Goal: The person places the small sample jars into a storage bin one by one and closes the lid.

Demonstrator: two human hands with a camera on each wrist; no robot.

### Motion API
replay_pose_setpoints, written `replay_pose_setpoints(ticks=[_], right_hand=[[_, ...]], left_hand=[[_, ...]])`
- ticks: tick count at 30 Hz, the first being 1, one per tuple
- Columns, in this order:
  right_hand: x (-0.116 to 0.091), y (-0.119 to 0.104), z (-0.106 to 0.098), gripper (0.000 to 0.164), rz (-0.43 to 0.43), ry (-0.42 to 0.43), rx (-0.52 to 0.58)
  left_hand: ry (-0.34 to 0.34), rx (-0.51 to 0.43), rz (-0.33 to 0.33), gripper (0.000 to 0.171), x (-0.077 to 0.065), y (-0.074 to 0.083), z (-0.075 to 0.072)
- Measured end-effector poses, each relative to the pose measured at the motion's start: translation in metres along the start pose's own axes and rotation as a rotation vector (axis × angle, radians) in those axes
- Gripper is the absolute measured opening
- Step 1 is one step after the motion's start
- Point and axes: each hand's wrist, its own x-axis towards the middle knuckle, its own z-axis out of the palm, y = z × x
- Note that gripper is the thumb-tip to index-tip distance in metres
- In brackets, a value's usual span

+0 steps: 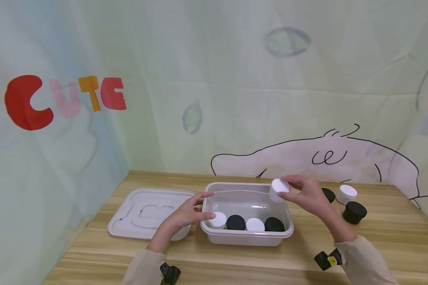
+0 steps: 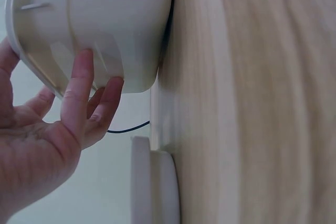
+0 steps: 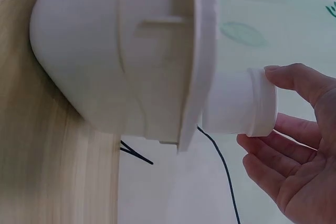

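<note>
In the head view my right hand (image 1: 308,196) pinches a small white screw-top jar (image 1: 279,190) by its lid, at the right back rim of a pale plastic storage box (image 1: 242,238). The right wrist view has the same jar (image 3: 236,103) between thumb and fingers, its lower end overlapped by the box rim. My left hand (image 1: 187,213) grips the box's left side, thumb over the rim and fingers against the outer wall (image 2: 105,30). Along the front inside the box, a row alternates white jar (image 1: 217,220), black jar (image 1: 235,222), white jar (image 1: 255,225), black jar (image 1: 274,224).
A pale box lid (image 1: 153,209) lies on the wooden table (image 1: 103,257), left of the box. Right of it stand a white jar (image 1: 346,194), a black jar (image 1: 354,212) and another black jar (image 1: 328,194), partly behind my hand. A printed curtain (image 1: 235,99) hangs behind the table.
</note>
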Motion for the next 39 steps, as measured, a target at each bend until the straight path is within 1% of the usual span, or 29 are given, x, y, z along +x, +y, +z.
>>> replay_pose_setpoints(ticks=[8,17,21,24,27,30,34,39], right_hand=[[-0.001,0.002,0.018,0.039,-0.015,-0.054,-0.066],[-0.003,0.003,0.031,0.036,-0.014,-0.124,-0.149],[-0.004,0.005,0.036,0.034,-0.062,-0.155,-0.176],[-0.005,0.008,0.039,0.031,-0.107,-0.166,-0.176],[-0.004,0.008,0.043,0.028,-0.131,-0.18,-0.18],[-0.003,0.006,0.045,0.03,-0.126,-0.204,-0.212],[-0.001,0.001,0.049,0.037,-0.089,-0.243,-0.277],[0.001,-0.001,0.056,0.035,-0.063,-0.274,-0.342]], left_hand=[[0.006,0.012,-0.008,0.067,0.002,0.0,0.0],[0.001,0.0,-0.017,0.067,0.003,-0.001,0.001],[-0.001,0.0,-0.017,0.067,0.002,-0.001,0.001],[-0.004,-0.003,-0.012,0.067,0.002,-0.002,0.001],[-0.005,-0.001,-0.008,0.067,0.001,-0.002,0.0],[-0.003,0.005,-0.007,0.067,0.001,-0.002,0.0],[-0.002,0.007,-0.004,0.067,0.001,-0.002,-0.001],[-0.007,-0.003,-0.004,0.067,0.001,-0.001,-0.001]])
